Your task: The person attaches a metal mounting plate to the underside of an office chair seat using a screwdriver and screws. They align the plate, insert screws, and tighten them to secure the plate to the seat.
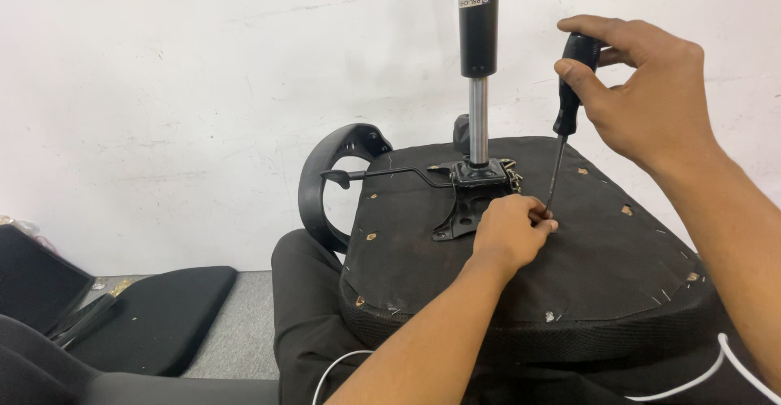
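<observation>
Upturned chair seat (569, 267) resting across your lap, underside facing you, its gas cylinder (478, 71) rising upright from the black metal mounting plate (468, 202). Your right hand (643, 88) has its grip closed round the black handle of a screwdriver (568, 104), held almost vertical, tip down on the seat's fabric just beside the plate. Your left hand (508, 234) rests on the seat, fingertips pinched together at the tip; what they pinch is too small to tell. A curved armrest (333, 169) projects at the seat's left edge.
</observation>
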